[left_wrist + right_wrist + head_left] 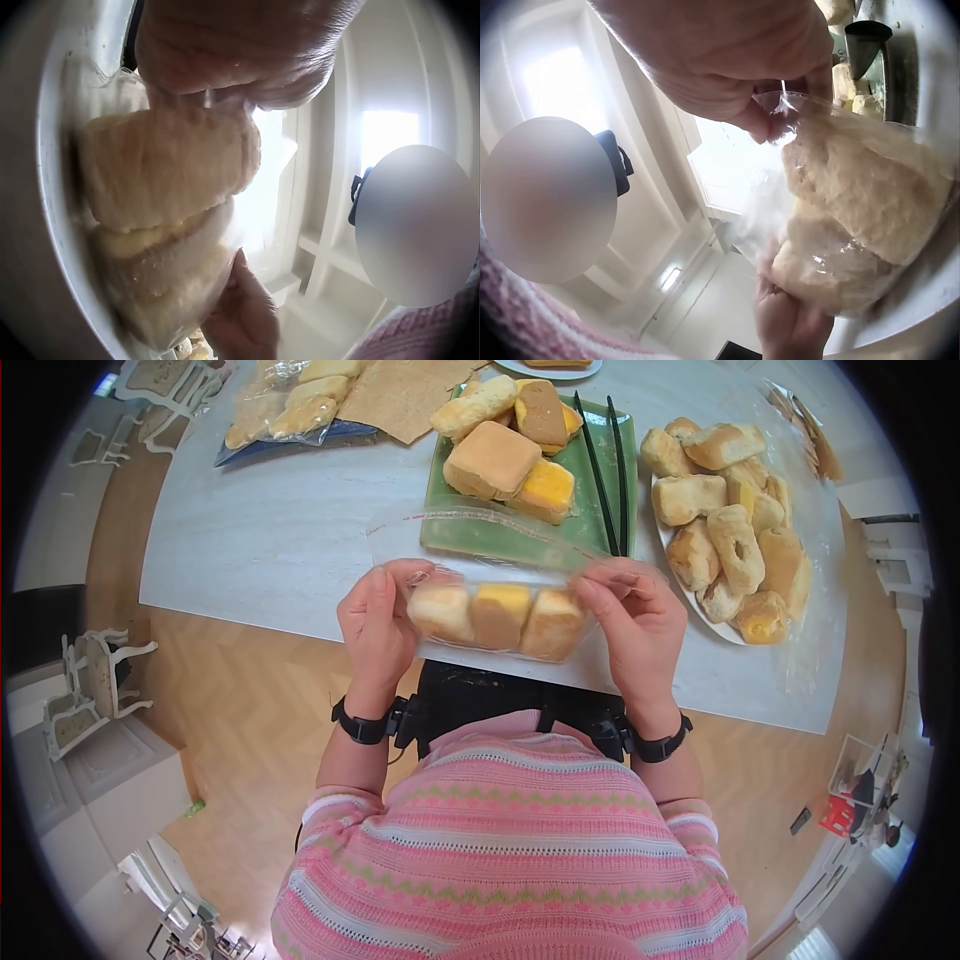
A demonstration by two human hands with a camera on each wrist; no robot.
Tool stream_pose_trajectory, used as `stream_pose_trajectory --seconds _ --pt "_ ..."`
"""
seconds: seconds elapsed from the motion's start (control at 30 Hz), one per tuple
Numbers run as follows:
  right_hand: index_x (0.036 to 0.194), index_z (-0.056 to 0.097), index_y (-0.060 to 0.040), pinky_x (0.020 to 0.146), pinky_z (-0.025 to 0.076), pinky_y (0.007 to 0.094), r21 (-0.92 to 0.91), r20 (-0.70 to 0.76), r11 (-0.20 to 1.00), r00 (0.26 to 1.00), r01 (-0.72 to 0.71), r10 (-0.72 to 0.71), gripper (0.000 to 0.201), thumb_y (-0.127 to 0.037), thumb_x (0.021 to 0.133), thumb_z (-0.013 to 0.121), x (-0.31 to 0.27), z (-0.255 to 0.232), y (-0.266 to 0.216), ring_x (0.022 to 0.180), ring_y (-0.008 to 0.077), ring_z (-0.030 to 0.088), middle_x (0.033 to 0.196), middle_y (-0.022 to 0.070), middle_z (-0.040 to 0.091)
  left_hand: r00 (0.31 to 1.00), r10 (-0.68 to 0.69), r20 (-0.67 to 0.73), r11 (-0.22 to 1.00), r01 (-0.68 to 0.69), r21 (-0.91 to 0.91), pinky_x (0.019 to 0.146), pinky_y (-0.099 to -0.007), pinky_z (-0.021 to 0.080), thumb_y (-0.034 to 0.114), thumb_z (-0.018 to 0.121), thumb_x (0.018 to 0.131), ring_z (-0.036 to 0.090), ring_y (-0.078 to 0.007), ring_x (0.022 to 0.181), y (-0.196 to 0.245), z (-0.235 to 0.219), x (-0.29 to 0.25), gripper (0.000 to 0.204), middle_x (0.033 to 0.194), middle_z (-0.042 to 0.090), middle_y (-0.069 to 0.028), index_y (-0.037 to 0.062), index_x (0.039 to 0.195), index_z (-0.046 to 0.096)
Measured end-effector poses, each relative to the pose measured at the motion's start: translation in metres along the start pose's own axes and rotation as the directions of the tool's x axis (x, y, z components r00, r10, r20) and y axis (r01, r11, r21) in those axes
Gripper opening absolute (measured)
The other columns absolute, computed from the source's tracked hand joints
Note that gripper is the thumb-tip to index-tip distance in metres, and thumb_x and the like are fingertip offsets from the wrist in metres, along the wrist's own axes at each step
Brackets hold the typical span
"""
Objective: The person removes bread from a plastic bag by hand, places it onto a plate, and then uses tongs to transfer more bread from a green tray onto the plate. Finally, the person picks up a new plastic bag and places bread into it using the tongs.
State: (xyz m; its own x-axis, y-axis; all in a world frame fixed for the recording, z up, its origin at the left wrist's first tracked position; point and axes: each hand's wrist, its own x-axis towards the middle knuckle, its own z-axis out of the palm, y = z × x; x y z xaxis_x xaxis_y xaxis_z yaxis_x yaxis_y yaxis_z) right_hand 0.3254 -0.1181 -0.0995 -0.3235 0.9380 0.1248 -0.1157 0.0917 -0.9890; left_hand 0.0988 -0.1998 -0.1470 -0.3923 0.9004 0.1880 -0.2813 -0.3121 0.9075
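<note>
A clear plastic bag [500,532] with three bread pieces [500,615] side by side in it is held between the two hands at the table's front edge. The left hand [378,622] pinches the bag's left side near its mouth. Opposite it, the right hand [637,622] pinches the right side between thumb and fingers. The bag's open flap spreads away from the body, over the front of a green tray [470,540]. In the right wrist view the clear film wraps the bread [862,187] closely, below the pinching fingers.
Several bread pieces [490,460] and dark tongs [605,480] lie on the green tray. To the right, a white plate [725,632] is heaped with bread. At the back left are bagged bread [300,405] and brown paper [405,395]; another plate [550,372] stands at the far edge.
</note>
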Motion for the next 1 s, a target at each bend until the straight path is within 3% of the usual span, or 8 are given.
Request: stream_pose_trajectory --seconds 0.13,0.2,0.23,0.3,0.43,0.6,0.7,1.0 --pt "0.096 0.066 0.0026 0.078 0.048 0.0228 -0.006 -0.013 1.0 1.0 0.005 -0.005 0.01 0.004 0.086 0.067 0.002 -0.003 0.002 0.085 0.0091 0.06 0.094 0.0047 0.066 0.994 0.074 0.081 0.994 -0.08 0.074 0.085 -0.0419 0.054 0.024 0.051 0.098 0.067 -0.0313 0.093 0.008 -0.005 0.006 0.033 0.099 0.066 -0.0178 -0.0054 0.11 0.06" --pt "0.096 0.067 0.0026 0.077 0.048 0.0229 -0.016 -0.011 1.0 1.0 0.005 -0.005 0.01 0.003 0.086 0.067 0.002 -0.003 0.003 0.084 0.0089 0.06 0.093 0.0045 0.066 0.982 0.092 0.165 0.996 -0.091 -0.012 0.09 -0.0389 0.051 0.013 0.071 0.083 0.067 -0.0276 0.097 0.022 0.0 0.015 0.038 0.101 0.068 -0.0173 -0.0084 0.113 0.06" --pt "0.097 0.067 0.0029 0.078 0.048 0.0233 -0.013 -0.009 1.0 1.0 0.009 -0.009 0.01 0.003 0.087 0.067 0.002 -0.002 0.002 0.085 0.0096 0.061 0.094 0.0053 0.066 0.982 0.091 0.165 0.996 -0.09 -0.011 0.09 -0.0389 0.051 0.013 0.071 0.083 0.067 -0.0276 0.097 0.021 -0.004 0.016 0.038 0.101 0.068 -0.0173 -0.0084 0.113 0.06" --pt "0.098 0.066 0.0032 0.079 0.049 0.0237 -0.013 -0.008 1.0 1.0 0.011 -0.012 0.011 0.003 0.087 0.066 0.004 -0.003 -0.001 0.086 0.0104 0.062 0.094 0.0061 0.067 0.969 0.12 0.215 0.972 -0.158 0.172 0.084 -0.0359 0.053 0.004 0.072 0.082 0.068 -0.0258 0.093 0.018 -0.015 0.019 0.031 0.097 0.069 -0.0165 -0.006 0.109 0.064" --pt "0.1 0.065 0.0044 0.083 0.05 0.0256 0.004 0.033 1.0 0.999 -0.004 0.004 0.012 0.004 0.089 0.063 0.006 -0.008 -0.001 0.09 0.0135 0.065 0.097 0.0091 0.068 0.984 0.066 0.163 0.942 -0.115 0.314 0.078 -0.032 0.054 0.001 0.068 0.086 0.069 -0.0224 0.087 0.021 -0.015 0.024 0.018 0.092 0.07 -0.0142 -0.0046 0.104 0.066" --pt "0.099 0.066 0.0045 0.083 0.05 0.0259 0.042 0.041 0.999 0.999 -0.02 0.018 0.01 0.003 0.09 0.061 0.006 -0.014 -0.001 0.091 0.0153 0.065 0.098 0.0109 0.068 0.999 0.037 0.039 0.989 -0.042 0.139 0.075 -0.0286 0.053 0.0 0.063 0.09 0.068 -0.0181 0.082 0.021 -0.006 0.022 0.008 0.089 0.07 -0.0122 -0.004 0.094 0.068" --pt "0.095 0.067 0.0044 0.083 0.05 0.0267 -0.13 0.068 0.991 0.997 0.034 -0.026 0.009 0.003 0.09 0.059 0.006 -0.021 0.0 0.092 0.0171 0.065 0.1 0.0127 0.069 0.994 0.099 0.039 0.975 -0.105 0.197 0.076 -0.0283 0.053 -0.005 0.058 0.09 0.067 -0.0178 0.083 0.011 -0.024 0.02 0.011 0.089 0.07 -0.0127 -0.0035 0.096 0.067" --pt "0.08 0.064 0.0038 0.086 0.048 0.0301 0.026 0.184 0.999 0.982 0.028 -0.032 0.022 0.012 0.074 0.044 0.009 -0.031 0.003 0.095 0.022 0.064 0.101 0.0183 0.067 0.999 0.016 0.043 0.996 -0.012 -0.087 0.077 -0.0293 0.052 -0.009 0.049 0.086 0.064 -0.0166 0.079 -0.005 -0.039 0.019 0.012 0.086 0.066 -0.0103 -0.0037 0.087 0.059"
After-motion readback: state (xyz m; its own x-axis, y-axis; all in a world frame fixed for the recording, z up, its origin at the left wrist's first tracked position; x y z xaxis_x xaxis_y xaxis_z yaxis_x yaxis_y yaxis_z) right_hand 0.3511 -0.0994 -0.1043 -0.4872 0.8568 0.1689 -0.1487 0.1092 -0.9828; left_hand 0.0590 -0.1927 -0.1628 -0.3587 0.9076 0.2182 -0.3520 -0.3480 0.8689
